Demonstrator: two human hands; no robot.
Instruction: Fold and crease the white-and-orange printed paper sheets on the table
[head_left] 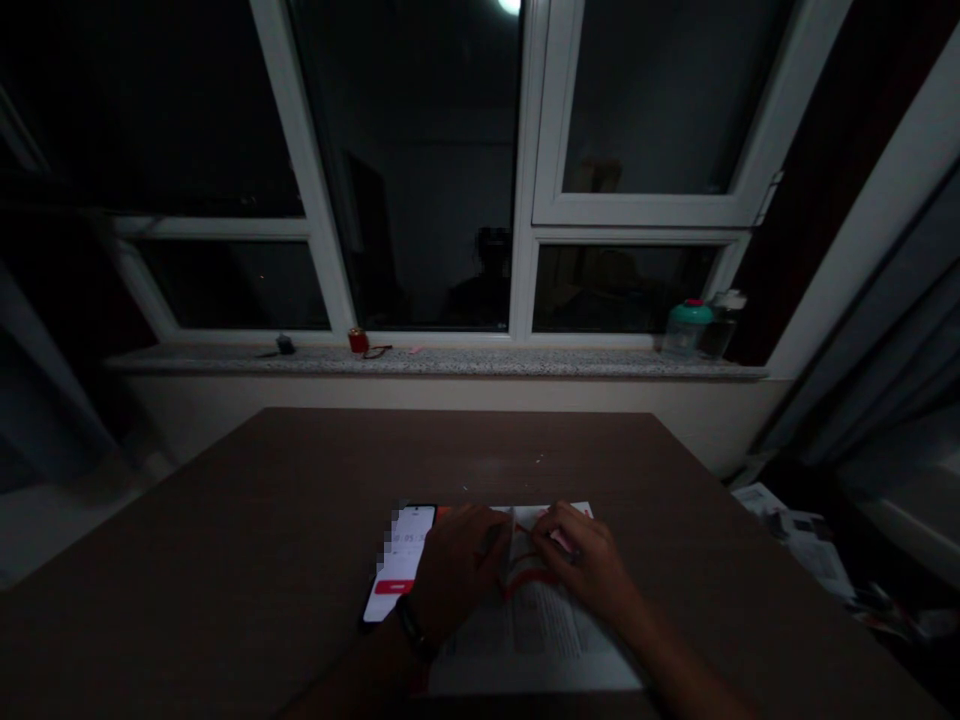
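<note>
A printed paper sheet [540, 675] with red and white areas lies on the table under both hands. My left hand [461, 560], with a dark band at its wrist, rests over the sheet's left part. Its fingers are closed by a raised white fold near the middle, but their tips are too dark to show what they grip. To the right, my right hand [596, 565] is closed in a pinch, with something small and pinkish between thumb and fingers that I cannot make out. A red curved strip shows between the hands. Beside my left hand lies a lit phone [401, 560] with a timer display.
The brown table [225, 520] reaches toward a window sill [457, 365]. Tiny pale scraps dot its surface beyond the sheet. On the sill stand a small red container [358, 341] and a teal-lidded bottle [686, 328]. Papers [802, 540] lie below, right of the table.
</note>
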